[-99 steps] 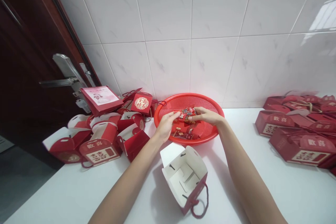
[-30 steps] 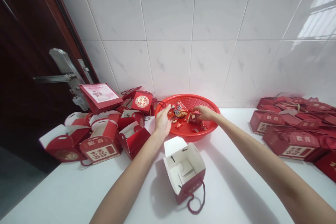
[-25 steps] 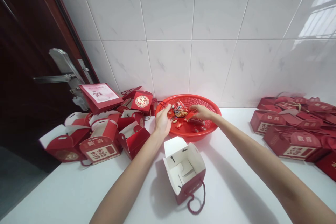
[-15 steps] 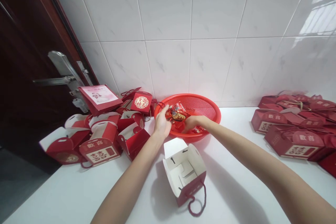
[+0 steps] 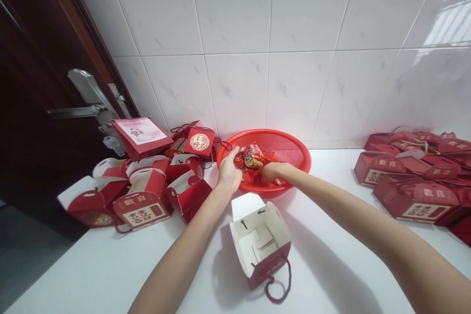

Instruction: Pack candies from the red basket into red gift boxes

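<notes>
A red plastic basket [image 5: 290,144] with mesh sides stands near the wall, with shiny red snack packets [image 5: 253,157] in it. At its left front rim, my left hand [image 5: 230,174] is closed around the edge of some packets, thumb up; its other fingers are mostly hidden. My right hand [image 5: 273,171] reaches down among the packets at the basket's front, fingers out of sight. Just in front of the basket sits a red gift box [image 5: 270,267], white inside, its lid flaps up and nothing in it. A dark red cord handle hangs from its near side.
Several open red gift boxes [image 5: 142,206] crowd the left of the white table [image 5: 176,260]. On the right are closed red boxes [image 5: 415,198] in a stack. A tiled wall [image 5: 235,88] rises behind, and a dark door [image 5: 40,83] with a metal handle is at the left.
My right hand has shifted slightly among the packets. My left hand stays at the basket's left rim. The whole view has moved a little; the boxes stay put.
</notes>
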`<state>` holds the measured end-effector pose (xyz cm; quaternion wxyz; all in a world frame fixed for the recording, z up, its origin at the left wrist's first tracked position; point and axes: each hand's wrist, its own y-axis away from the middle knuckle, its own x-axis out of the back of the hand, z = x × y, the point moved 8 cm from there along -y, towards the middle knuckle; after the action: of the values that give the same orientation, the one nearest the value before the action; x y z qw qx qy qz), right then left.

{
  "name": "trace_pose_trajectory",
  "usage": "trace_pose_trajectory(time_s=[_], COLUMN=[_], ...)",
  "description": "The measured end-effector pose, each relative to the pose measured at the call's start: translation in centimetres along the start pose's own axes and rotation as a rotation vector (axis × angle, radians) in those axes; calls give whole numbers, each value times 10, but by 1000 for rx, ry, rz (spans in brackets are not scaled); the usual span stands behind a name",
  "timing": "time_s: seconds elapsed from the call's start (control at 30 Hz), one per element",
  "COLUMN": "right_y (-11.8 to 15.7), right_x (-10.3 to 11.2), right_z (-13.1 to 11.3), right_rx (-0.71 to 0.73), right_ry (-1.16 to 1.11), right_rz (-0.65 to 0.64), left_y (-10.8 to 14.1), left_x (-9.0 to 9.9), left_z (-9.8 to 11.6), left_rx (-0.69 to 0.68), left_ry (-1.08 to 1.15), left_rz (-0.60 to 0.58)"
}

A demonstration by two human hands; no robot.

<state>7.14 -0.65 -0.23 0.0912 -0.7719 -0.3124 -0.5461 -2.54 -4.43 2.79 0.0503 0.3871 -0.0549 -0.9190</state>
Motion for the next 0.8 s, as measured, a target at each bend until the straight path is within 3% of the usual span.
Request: trace_pose_trajectory(time_s=[0.23,0.43,0.53,0.67,0.8], right_y=[32,46,44,37,32], right_x=[23,29,24,11,-4], right_z=[37,64,55,26,8], right_rx=[-100,-310,-312,-222,-195], right_ry=[-276,-45,57,290,325], right_rz=[-102,-139,-178,-174,-165], left_y=[-3,-5,-2,2,3], left_x=[-2,0,2,-2,-4], left_z=[-5,-4,-2,2,0], left_rx=[11,-14,-5,-7,5], left_ry=[20,23,-11,-25,-58], left_rz=[-37,-51,-23,-22,-35])
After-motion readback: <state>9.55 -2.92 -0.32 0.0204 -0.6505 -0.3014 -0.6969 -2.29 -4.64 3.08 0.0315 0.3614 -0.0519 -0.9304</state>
